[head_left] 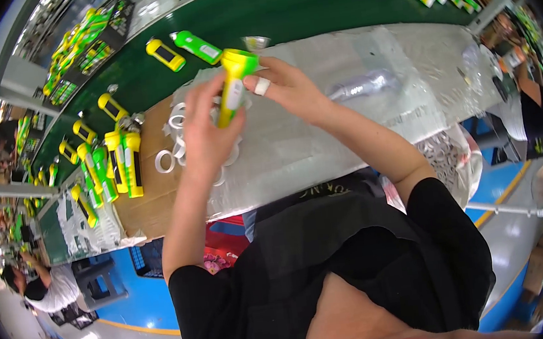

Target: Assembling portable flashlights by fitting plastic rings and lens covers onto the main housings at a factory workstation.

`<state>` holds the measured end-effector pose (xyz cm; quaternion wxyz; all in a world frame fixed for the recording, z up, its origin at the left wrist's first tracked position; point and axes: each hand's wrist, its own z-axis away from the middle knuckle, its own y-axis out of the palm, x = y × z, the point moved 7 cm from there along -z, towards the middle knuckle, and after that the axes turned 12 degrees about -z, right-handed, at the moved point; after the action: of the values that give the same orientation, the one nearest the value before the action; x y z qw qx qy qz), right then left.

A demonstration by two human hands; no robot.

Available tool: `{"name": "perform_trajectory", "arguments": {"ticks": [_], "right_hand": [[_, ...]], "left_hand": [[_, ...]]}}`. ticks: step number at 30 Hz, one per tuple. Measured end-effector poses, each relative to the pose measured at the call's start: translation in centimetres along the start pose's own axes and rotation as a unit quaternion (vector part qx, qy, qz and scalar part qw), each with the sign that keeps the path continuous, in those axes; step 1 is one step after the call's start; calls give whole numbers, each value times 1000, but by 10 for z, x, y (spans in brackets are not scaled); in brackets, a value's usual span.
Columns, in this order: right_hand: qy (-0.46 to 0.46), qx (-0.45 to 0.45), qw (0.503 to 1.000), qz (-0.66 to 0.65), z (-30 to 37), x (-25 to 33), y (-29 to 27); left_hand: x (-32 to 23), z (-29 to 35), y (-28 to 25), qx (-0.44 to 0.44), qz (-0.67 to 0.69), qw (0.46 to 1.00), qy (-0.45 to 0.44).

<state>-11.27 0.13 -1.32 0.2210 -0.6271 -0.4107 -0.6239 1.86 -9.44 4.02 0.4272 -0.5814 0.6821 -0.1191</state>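
the fingers of both the left hand (206,125) and the right hand (295,95) were closed on one yellow and green torch (234,89), the left ones wrapped about its body, the right thumb and fingers gripping by its wide head. the torch was held tilted above the worktop (323,154), head end farther from the person. the step in hand looked like handling the head end, though blur hid whether it was being turned or just steadied; the next move seemed to call for a firm left grip and free room for the right fingers.

around this, the plastic-covered worktop ran wide, with a green belt (320,7) beyond it. a box (114,46) full of torches stood at the far left, and a cluster of torches (132,159) lay nearer, on brown cardboard (154,125). a clear plastic bundle (368,84) lay to the right, well apart from the torch. loose white rings (165,161) were scattered beside and partly behind the left hand, the likeliest clutter in the way. smallest was a white wrap (262,87) on the right thumb.
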Motion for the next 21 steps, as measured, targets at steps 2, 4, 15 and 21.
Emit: {"name": "perform_trajectory", "arguments": {"ticks": [2,4,15,21], "right_hand": [[0,-32,986,-163,12,4,-5],[2,-61,982,-179,37,5,-22],[99,124,980,-119,129,14,-25],[78,66,988,-116,128,12,-37]], "left_hand": [[-31,11,22,29,59,996,53],[-33,16,39,65,85,993,40],[-74,4,107,224,374,900,-10],[-95,7,78,130,298,935,144]]}}
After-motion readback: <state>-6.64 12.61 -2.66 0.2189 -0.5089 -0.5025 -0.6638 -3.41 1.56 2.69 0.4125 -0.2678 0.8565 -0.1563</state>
